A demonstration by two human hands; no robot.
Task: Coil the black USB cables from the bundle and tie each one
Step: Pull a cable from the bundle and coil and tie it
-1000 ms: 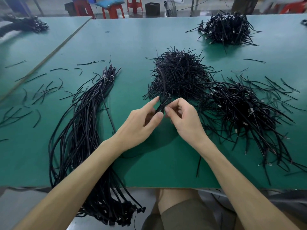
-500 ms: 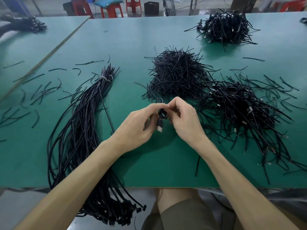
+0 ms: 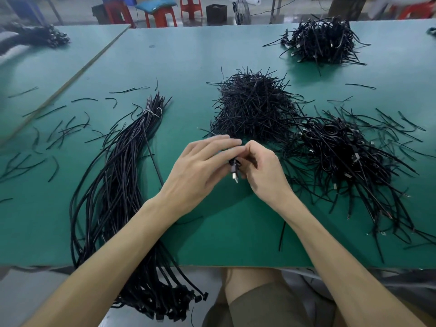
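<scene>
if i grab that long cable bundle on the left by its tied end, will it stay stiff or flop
Probably floppy: the bundle droops over the table edge. It likely fans out, since only one white tie shows near its far end.

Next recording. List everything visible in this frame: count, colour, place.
table: one, green, fills the view
cable bundle: one, black, left, overhanging the near edge
tie heap: one, black, centre
near cable pile: one, black, right
far cable pile: one, black, far right
loose ties: many, black, scattered left
stools: several, red, background
fan: one, dark, background
held cable: one, black, silver plug, between the hands
left hand: grips the held cable
right hand: pinches the held cable
</scene>
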